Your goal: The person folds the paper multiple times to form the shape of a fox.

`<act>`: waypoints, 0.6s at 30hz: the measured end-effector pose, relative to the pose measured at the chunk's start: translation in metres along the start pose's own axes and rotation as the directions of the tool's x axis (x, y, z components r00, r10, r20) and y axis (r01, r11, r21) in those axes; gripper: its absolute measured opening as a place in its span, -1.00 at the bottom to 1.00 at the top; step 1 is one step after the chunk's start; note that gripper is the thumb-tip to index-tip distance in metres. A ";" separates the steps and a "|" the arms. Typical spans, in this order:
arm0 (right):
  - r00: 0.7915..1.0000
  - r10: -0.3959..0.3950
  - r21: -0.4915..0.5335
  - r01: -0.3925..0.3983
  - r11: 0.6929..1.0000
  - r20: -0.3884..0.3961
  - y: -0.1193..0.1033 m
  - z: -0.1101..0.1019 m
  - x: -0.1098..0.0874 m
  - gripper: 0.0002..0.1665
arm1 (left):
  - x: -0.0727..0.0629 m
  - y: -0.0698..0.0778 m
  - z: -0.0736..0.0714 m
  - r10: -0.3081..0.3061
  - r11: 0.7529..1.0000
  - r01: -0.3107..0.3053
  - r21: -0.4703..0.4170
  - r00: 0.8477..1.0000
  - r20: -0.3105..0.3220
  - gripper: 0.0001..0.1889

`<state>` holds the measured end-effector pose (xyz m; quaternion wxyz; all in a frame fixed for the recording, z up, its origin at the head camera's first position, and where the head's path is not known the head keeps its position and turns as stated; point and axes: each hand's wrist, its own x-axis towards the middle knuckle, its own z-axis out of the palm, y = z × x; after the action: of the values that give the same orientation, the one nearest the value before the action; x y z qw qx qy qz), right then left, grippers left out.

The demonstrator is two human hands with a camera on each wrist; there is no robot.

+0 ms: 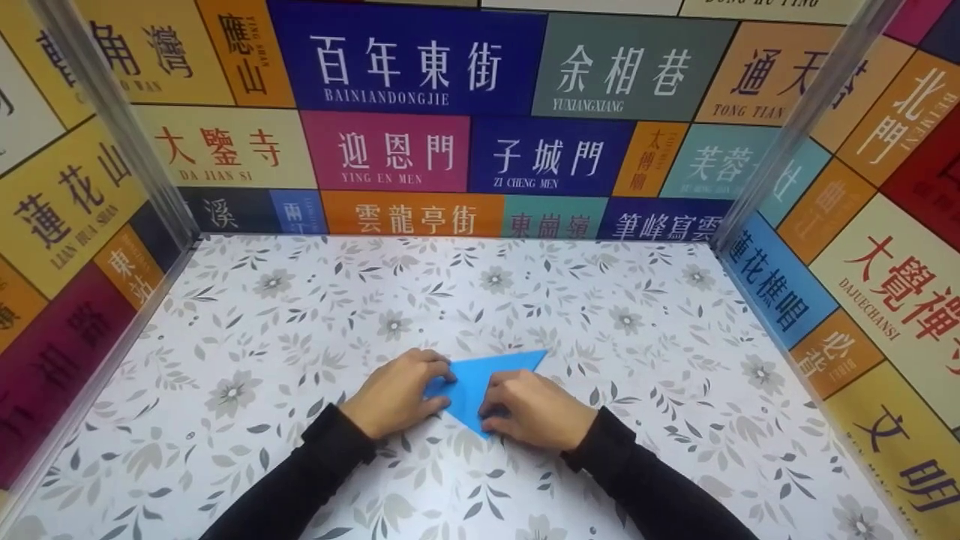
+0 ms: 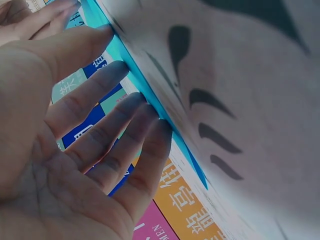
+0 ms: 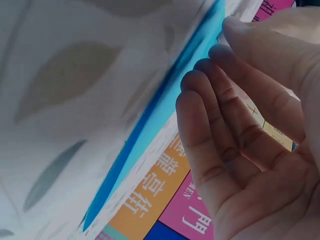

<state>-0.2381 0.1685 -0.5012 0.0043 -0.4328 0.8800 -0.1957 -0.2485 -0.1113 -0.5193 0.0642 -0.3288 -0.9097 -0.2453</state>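
Note:
A folded sheet of blue paper [image 1: 499, 365] lies on the patterned tabletop, pointed at its far right and near corners. My left hand [image 1: 401, 391] rests on its left end. In the left wrist view, the fingertips [image 2: 162, 127] and thumb touch the blue paper [image 2: 172, 132] along its length, spread a little apart. My right hand [image 1: 536, 411] lies across the paper's right part, thumb close to the near corner. Seen from the right wrist, its bent fingers [image 3: 192, 107] sit side by side with their tips at the blue paper [image 3: 150, 127]. The hands cover parts of the sheet.
The white tabletop [image 1: 300, 330] has a grey flower and leaf print. Panels with coloured name blocks [image 1: 409, 60] stand at the back and both sides, joined by clear corner posts [image 1: 131, 120]. Black sleeves [image 1: 300, 465] cover both forearms.

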 end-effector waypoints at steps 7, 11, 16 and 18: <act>1.000 -0.006 -0.013 0.006 1.000 -0.002 -0.001 0.002 -0.006 -0.82 | 0.000 -0.002 -0.001 -0.017 1.000 0.017 -0.019 1.000 0.005 -0.69; 1.000 -0.006 -0.020 0.006 1.000 -0.002 -0.003 0.003 -0.007 -0.79 | 0.000 -0.001 0.000 -0.026 0.999 0.027 -0.018 1.000 0.012 -0.68; 1.000 -0.002 -0.027 0.002 1.000 0.004 -0.004 0.003 -0.008 -0.81 | 0.000 0.000 -0.001 -0.030 1.000 0.030 -0.007 0.999 0.015 -0.69; 1.000 -0.001 -0.026 0.001 1.000 0.005 -0.004 0.004 -0.008 -0.82 | 0.000 0.000 -0.001 -0.029 1.000 0.029 -0.006 0.999 0.014 -0.69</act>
<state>-0.2295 0.1708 -0.5043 0.0006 -0.4337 0.8822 -0.1832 -0.2487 -0.1118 -0.5188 0.0532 -0.3174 -0.9141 -0.2468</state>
